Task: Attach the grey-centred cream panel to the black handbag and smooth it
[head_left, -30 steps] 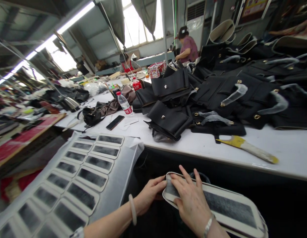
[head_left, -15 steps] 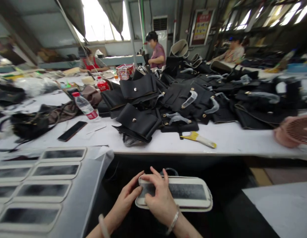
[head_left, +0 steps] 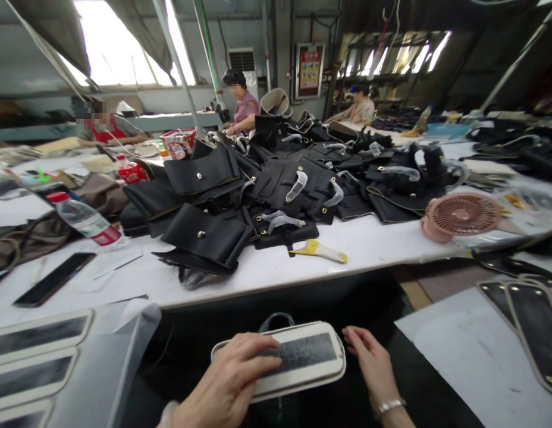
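A long oval panel (head_left: 303,355), cream at the rim with a dark grey middle, lies across my lap at the bottom centre. My left hand (head_left: 231,380) rests flat on its left end, fingers laid over the dark part. My right hand (head_left: 369,362) sits just off its right end, fingers apart, with nothing in it and a bracelet at the wrist. A grey strap loop (head_left: 276,320) shows behind the panel.
More cream-rimmed panels (head_left: 39,333) lie on a sheet at the left. Black oval pieces (head_left: 530,312) rest on a white board at the right. The long white table (head_left: 276,267) carries piled black bags (head_left: 240,202), a yellow scraper (head_left: 320,251), a pink fan (head_left: 461,215), a water bottle (head_left: 86,220) and a phone (head_left: 53,279). Other people sit behind.
The view has swung to the right. My right hand has come off the panel and moved to its right end; my left hand has slid onto the panel's left part.
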`<state>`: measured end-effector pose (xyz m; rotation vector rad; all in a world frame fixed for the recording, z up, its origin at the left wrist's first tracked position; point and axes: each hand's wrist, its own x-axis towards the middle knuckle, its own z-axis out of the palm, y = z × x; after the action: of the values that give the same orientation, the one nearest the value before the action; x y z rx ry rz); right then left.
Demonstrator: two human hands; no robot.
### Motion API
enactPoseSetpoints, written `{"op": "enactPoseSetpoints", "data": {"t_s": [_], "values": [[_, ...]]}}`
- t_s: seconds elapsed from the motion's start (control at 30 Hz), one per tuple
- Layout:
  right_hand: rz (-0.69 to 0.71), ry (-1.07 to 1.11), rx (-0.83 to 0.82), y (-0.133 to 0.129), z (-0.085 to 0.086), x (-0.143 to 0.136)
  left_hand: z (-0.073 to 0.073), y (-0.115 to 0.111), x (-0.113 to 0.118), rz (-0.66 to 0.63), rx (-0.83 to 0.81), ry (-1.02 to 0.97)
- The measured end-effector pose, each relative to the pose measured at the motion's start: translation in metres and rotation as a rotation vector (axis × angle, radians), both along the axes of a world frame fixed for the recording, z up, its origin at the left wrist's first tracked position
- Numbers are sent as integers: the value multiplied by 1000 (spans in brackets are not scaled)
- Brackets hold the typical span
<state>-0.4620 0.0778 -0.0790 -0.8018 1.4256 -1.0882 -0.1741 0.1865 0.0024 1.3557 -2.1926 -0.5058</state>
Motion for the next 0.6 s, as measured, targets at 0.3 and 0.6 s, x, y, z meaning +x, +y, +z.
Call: {"op": "enactPoseSetpoints", "data": {"t_s": [0.3,0.6], "values": [[345,-750,386,5,-49,49,12,-47,-84,-86,70,-249],[444,-1086,512,-6,-49,59,-25,-44,-86,-92,-130,-274]]}}
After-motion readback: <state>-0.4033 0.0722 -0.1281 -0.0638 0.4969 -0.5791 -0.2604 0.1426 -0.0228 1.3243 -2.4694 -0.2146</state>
